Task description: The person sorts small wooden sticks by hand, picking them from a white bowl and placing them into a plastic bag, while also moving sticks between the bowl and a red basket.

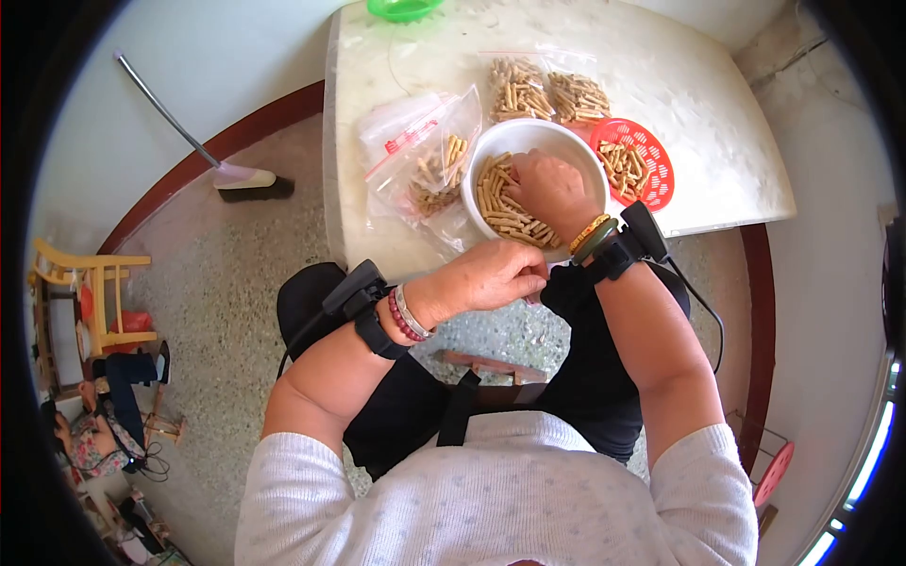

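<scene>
A white bowl [587, 151] near the table's front edge holds many short tan sticks [505, 203]. My right hand [550, 189] reaches down into it, fingers curled at the sticks; its fingertips are hidden. Just outside the bowl's near rim is my left hand [495, 274], closed with thumb and fingers together; what it pinches, if anything, is too small to tell. Left of the bowl lies an open clear bag [444, 170] partly filled with sticks. Two filled bags [518, 90] [578, 97] lie behind the bowl. A red basket [661, 174] with more sticks stands at its right.
The pale table [698, 104] ends just before my knees. A green dish [404, 8] sits at its far left. On the floor at left are a broom [247, 181] and a wooden chair [121, 292]. Another person [106, 439] sits at the far left.
</scene>
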`<state>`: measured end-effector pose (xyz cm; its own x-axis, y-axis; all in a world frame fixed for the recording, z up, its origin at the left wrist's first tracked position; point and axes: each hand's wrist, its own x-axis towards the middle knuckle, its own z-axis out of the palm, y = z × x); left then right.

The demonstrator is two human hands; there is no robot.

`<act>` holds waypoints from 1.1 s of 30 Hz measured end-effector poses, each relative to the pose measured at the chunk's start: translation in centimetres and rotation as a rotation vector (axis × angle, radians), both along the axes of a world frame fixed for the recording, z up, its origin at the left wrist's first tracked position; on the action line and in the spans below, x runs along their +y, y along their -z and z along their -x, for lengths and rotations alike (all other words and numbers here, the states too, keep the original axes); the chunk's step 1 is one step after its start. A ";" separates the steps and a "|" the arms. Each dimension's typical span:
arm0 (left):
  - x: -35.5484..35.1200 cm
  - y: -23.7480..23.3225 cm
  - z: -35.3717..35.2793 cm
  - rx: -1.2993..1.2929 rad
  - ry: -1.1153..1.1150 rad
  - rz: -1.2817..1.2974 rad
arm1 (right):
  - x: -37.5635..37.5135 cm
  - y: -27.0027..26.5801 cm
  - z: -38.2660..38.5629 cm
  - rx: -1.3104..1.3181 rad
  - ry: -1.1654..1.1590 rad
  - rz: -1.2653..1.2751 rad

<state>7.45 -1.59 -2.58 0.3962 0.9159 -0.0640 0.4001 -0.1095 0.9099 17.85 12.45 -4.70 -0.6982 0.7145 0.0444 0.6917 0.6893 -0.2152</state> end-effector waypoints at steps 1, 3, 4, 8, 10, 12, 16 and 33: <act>0.0 -0.3 0.1 -0.001 -0.001 -0.002 | -0.1 0.3 0.0 -0.001 -0.001 -0.002; 0.0 -0.8 0.4 -0.090 -0.038 0.048 | 0.0 0.8 -0.2 0.016 -0.030 -0.030; 0.1 -0.7 0.6 -0.092 -0.039 0.045 | 0.1 1.0 -0.3 0.014 -0.032 -0.032; 0.7 -0.9 1.3 -0.129 -0.139 0.034 | 1.3 0.3 -1.4 0.344 -0.055 0.253; 0.8 -0.7 1.4 -0.244 -0.292 0.038 | 1.4 -1.6 -1.8 0.477 -0.047 0.451; 1.0 -1.2 1.6 -0.248 -0.336 0.077 | 0.6 -4.4 -2.4 0.710 0.013 1.090; 1.3 -1.2 1.6 -0.374 -0.512 -0.023 | -0.5 -6.7 -3.5 0.806 -0.054 1.171; 1.4 -1.6 1.7 -0.590 -0.639 -0.045 | -2.3 -8.0 -4.2 0.688 -0.108 0.931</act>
<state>5.72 -0.15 -1.00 -0.2372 0.9710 0.0316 -0.1383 -0.0660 0.9882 22.08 10.14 3.35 -0.7901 0.6086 -0.0732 0.1794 0.1153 -0.9770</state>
